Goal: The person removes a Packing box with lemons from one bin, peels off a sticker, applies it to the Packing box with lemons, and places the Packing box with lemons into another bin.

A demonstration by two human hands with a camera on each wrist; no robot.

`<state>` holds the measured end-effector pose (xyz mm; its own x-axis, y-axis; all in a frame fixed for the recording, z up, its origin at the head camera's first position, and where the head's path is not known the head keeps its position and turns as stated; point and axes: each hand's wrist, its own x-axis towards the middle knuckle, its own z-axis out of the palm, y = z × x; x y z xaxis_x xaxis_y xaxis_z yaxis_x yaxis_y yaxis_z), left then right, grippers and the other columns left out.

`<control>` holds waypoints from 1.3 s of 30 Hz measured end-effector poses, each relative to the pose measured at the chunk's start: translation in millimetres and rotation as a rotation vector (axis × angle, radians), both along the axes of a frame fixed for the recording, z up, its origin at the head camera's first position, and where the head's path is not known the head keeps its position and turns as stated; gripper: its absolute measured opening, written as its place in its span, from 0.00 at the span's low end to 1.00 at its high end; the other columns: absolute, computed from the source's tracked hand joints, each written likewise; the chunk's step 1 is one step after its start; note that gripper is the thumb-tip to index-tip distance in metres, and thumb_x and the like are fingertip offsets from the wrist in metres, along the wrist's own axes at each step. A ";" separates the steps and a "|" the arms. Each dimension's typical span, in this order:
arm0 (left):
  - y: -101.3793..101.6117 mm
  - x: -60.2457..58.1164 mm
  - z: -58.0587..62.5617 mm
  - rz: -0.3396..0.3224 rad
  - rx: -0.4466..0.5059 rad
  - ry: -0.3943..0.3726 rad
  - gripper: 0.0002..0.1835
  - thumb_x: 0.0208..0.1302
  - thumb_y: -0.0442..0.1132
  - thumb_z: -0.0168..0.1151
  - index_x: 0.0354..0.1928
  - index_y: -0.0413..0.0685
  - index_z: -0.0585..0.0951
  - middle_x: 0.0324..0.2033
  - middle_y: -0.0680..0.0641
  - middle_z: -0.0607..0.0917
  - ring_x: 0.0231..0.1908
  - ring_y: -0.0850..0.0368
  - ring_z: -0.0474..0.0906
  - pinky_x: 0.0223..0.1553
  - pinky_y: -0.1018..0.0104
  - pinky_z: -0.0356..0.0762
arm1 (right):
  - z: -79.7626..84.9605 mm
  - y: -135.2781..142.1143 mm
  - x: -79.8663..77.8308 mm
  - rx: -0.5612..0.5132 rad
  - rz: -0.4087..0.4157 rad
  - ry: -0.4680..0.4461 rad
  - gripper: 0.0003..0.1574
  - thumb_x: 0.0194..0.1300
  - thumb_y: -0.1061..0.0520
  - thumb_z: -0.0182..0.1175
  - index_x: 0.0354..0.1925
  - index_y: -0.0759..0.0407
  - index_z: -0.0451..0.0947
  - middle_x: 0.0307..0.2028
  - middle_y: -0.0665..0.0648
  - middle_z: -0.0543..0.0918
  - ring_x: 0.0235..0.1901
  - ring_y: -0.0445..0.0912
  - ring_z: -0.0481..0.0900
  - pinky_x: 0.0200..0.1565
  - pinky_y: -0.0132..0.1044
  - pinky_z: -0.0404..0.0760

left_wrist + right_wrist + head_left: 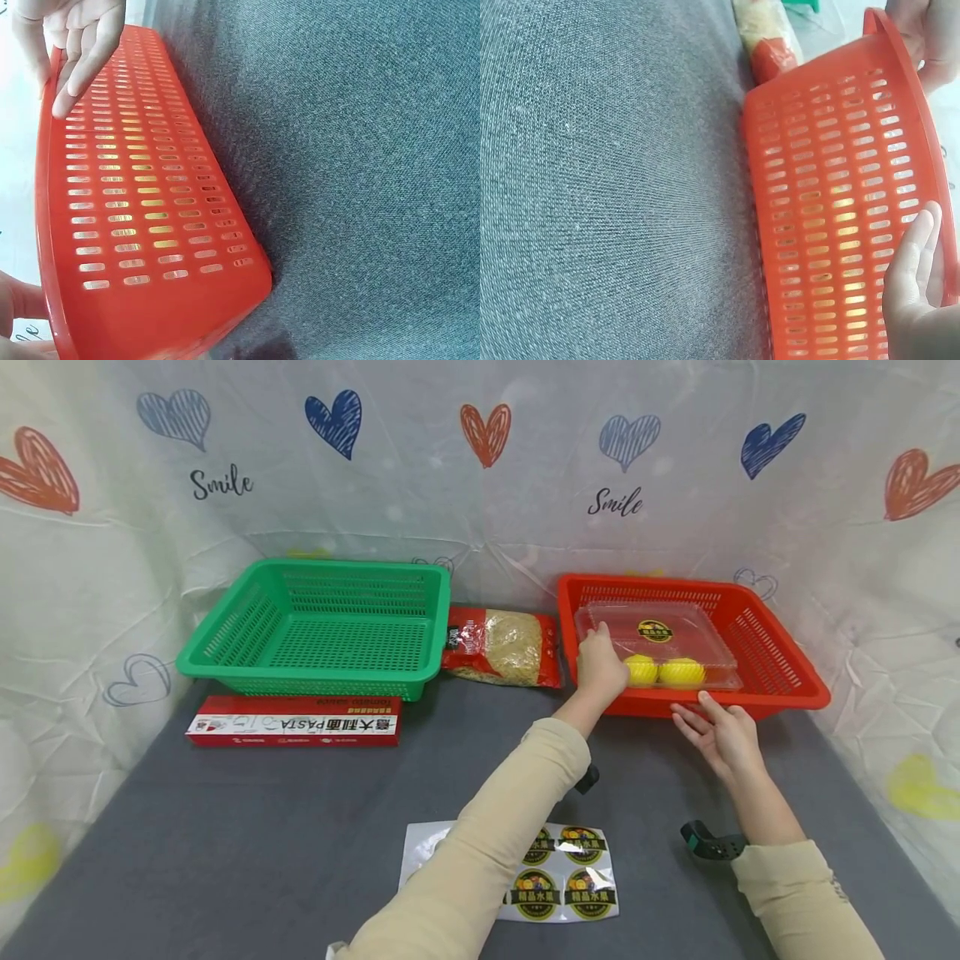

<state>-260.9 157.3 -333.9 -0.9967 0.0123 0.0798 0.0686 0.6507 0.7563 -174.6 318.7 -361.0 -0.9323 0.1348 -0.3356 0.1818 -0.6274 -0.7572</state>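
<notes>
A clear plastic fruit box (652,639) lies inside the red basket (787,700). It has a round black-and-gold sticker (656,631) on its lid and two yellow netted round items (682,673) along its front. My left hand (602,664) reaches over the basket's front left rim to the box's left end, one finger along the edge; its other fingers are mostly hidden. At the front rim, my right hand (723,735) has its fingers spread and touching the basket's outer wall, as the right wrist view shows, and it holds nothing.
A green basket (315,683) stands at the back left, with a red pasta box (292,721) in front. Between the baskets lies a red-and-clear food packet (510,647). A sticker sheet (562,893) lies near the front, partly under my left sleeve. A patterned curtain hangs behind.
</notes>
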 end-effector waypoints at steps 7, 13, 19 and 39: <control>0.2 0.0 0.1 0.007 0.005 -0.025 0.41 0.47 0.37 0.71 0.65 0.48 0.65 0.60 0.47 0.71 0.57 0.53 0.69 0.54 0.64 0.69 | 0.4 0.0 -0.5 0.010 -0.006 -0.007 0.23 0.60 0.56 0.59 0.44 0.50 0.54 0.50 0.52 0.63 0.35 0.49 0.83 0.41 0.42 0.79; -1.1 -0.2 -3.4 -0.032 0.074 0.013 0.36 0.50 0.34 0.67 0.64 0.49 0.67 0.59 0.48 0.72 0.58 0.55 0.68 0.54 0.65 0.69 | 1.2 0.4 -0.6 0.020 -0.015 -0.024 0.25 0.58 0.55 0.61 0.42 0.50 0.53 0.49 0.51 0.63 0.34 0.49 0.83 0.40 0.41 0.80; -6.4 1.3 -5.6 -0.110 0.175 0.059 0.31 0.55 0.31 0.60 0.63 0.46 0.67 0.60 0.48 0.71 0.62 0.58 0.62 0.56 0.66 0.66 | 4.5 5.9 -0.7 0.010 0.038 -0.039 0.27 0.57 0.55 0.62 0.47 0.49 0.54 0.43 0.50 0.74 0.35 0.49 0.83 0.43 0.42 0.78; -56.7 19.3 -0.6 -0.262 0.337 -0.005 0.27 0.63 0.38 0.54 0.65 0.48 0.65 0.59 0.43 0.72 0.53 0.53 0.73 0.51 0.64 0.73 | -1.3 -1.4 4.7 0.641 0.491 0.104 0.30 0.69 0.47 0.46 0.59 0.67 0.57 0.39 0.44 0.82 0.41 0.41 0.81 0.45 0.36 0.77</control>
<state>-241.6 100.6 -334.5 -0.9638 0.2390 0.1182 0.1947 0.3279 0.9244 -169.9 317.3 -362.3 -0.9574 -0.1609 -0.2400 0.2320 0.0668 -0.9704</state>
